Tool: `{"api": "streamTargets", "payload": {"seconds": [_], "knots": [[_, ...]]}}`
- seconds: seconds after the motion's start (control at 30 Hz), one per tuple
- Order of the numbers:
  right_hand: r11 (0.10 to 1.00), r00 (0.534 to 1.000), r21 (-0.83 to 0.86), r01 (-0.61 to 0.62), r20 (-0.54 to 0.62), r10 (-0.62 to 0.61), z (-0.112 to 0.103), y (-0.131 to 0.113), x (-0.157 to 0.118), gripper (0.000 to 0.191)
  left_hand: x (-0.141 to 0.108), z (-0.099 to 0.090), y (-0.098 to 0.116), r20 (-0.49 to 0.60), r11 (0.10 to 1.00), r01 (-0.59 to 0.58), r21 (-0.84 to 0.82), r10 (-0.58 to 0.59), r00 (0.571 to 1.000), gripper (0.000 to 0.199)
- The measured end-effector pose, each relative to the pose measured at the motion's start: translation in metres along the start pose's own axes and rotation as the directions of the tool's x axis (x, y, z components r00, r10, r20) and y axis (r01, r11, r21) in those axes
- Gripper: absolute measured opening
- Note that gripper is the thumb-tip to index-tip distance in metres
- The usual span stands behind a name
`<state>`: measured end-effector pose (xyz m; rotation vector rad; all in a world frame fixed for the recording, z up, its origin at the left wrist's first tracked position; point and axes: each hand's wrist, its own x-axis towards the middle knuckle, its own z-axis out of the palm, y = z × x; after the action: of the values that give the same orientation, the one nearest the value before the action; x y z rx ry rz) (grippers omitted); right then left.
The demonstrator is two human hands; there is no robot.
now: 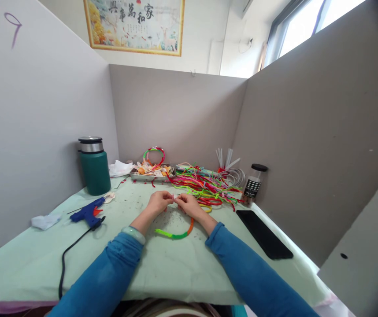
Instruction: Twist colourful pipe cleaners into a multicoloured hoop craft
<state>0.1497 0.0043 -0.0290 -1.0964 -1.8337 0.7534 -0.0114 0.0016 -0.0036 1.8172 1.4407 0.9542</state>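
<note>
My left hand (159, 202) and my right hand (187, 204) meet over the middle of the table, fingertips pinched together. Between them is a small pink piece (173, 197), too small to make out fully; both hands seem to grip it. A curved fuzzy strip (179, 236), green at its free end and orange further up, hangs or lies below my right hand, and its upper end passes out of sight by that wrist. Behind the hands lies a heap of colourful pipe cleaners (202, 181).
At the left are a blue glue gun (87, 213) with a black cord, a green bottle (95, 172) and white tissue (46, 221). A metal tray (149, 178) holds cut pieces and a coloured ring. A jar (253, 185) and black phone (264, 234) are at the right. Grey partitions surround the table.
</note>
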Motion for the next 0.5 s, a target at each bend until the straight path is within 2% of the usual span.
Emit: {"api": "streamTargets", "payload": {"seconds": [0.27, 0.5], "knots": [[1.0, 1.0, 0.003, 0.001, -0.019, -0.001, -0.0005, -0.0017, -0.0002, 0.023, 0.0014, -0.0003, -0.0021, -0.002, 0.998, -0.068, -0.011, 0.068, 0.998, 0.015], [1.0, 1.0, 0.011, -0.011, -0.007, 0.011, -0.0003, -0.0028, -0.0007, 0.021, 0.0058, 0.0045, -0.0066, 0.064, 0.985, 0.045, -0.167, -0.034, 0.997, 0.025]]}}
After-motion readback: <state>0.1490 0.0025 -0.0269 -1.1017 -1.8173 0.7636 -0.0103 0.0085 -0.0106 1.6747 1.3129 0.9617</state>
